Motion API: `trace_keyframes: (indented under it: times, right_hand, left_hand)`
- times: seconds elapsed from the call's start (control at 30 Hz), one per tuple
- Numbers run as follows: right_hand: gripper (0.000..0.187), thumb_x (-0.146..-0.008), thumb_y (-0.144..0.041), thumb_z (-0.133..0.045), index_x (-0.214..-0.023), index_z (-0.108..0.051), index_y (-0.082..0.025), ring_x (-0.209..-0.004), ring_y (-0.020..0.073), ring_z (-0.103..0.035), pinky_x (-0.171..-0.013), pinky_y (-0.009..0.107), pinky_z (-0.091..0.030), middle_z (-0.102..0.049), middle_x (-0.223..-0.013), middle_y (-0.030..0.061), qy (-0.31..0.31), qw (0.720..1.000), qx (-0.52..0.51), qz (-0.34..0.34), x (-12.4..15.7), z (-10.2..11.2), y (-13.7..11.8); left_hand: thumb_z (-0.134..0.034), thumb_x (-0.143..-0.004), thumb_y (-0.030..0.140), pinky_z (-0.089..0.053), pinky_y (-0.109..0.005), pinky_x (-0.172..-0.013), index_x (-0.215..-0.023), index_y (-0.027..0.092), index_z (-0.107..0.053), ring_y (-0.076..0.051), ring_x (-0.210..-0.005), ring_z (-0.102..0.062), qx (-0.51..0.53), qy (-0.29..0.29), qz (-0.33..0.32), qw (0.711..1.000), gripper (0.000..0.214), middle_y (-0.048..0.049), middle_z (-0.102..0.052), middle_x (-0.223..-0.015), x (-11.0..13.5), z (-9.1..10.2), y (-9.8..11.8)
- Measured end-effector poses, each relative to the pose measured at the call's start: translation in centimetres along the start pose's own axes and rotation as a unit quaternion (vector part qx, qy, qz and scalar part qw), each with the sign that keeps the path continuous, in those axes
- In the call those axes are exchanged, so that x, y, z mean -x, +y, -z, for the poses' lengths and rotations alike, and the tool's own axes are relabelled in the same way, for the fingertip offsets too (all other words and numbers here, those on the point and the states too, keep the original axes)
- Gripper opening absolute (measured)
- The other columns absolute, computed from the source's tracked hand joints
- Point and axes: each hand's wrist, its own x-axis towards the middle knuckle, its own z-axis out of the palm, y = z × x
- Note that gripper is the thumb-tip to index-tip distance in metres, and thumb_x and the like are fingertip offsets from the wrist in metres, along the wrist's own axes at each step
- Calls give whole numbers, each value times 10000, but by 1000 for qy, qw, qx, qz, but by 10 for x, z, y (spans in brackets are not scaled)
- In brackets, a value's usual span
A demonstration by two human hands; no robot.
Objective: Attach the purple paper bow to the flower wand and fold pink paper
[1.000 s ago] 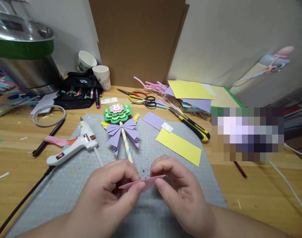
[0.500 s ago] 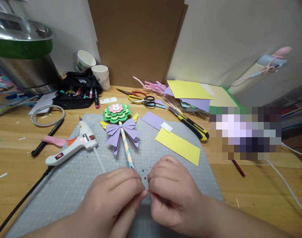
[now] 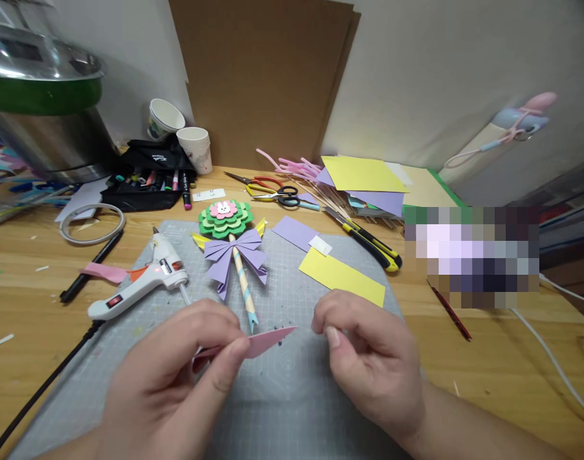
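My left hand [image 3: 177,377] pinches a folded pink paper strip [image 3: 263,342] between thumb and fingers, just above the grey cutting mat [image 3: 292,409]. The strip's pointed end sticks out to the right. My right hand [image 3: 368,358] hovers a little to the right of that tip with fingers curled and thumb against the forefinger; nothing shows in it. Just beyond the hands lies a paper flower wand [image 3: 229,239]: green layered petals, a pink bunny centre, a purple bow and a striped stick.
A white glue gun [image 3: 138,284] lies left on the mat, its black cord trailing to the near left. A yellow strip [image 3: 342,276] and purple paper [image 3: 296,231] lie right. Scissors [image 3: 273,188], a yellow utility knife [image 3: 368,239], markers, cups and a tape ring [image 3: 93,222] sit behind.
My hands, pressed together on the pink strip half a second ago, have drawn apart. The right hand let go and moved right; the left keeps the strip, now visible again.
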Motion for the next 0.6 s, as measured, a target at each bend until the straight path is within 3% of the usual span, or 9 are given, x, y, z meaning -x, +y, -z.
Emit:
trace_keyframes:
  times: [0.13,0.27,0.43,0.6]
  right_hand:
    - [182,-818,-153,-511,-988,-548,-208,-700,152,-542,-629,280,-457,-563,-802,18,-68,992,-80,-68,7,-5,1]
    - [112,-855,-129,-473,-798,-553,-184,-570,106,-487,-544,225,-395,-521,-656,-15,-154,986,-30,-60,7,-10,-1]
    - [131,-779,-109,-487,-680,-488,-195,-527,95,-447,-518,212,-361,-484,-590,-36,-174,984,-5,-23,7,-15,2]
    - [167,-737,-103,-487,-619,-424,-203,-512,83,-405,-505,202,-332,-415,-555,-57,-178,984,-15,-6,8,-21,4]
  left_hand:
    - [-522,-873,116,-430,-206,-580,-766,235,-559,-105,-659,-569,48,-74,34,996,164,47,-581,-706,-3,-6,-1]
    - [-493,-882,161,-420,-207,-543,-718,212,-542,-107,-609,-542,60,-91,43,993,179,35,-561,-662,-7,-11,1]
    - [-458,-827,112,-372,-223,-517,-675,204,-492,-112,-558,-485,4,-167,-15,986,181,34,-507,-611,-9,-15,-2]
    - [-446,-718,63,-329,-232,-505,-635,210,-432,-114,-538,-465,-31,-162,-47,985,170,45,-492,-557,-3,-19,-8]
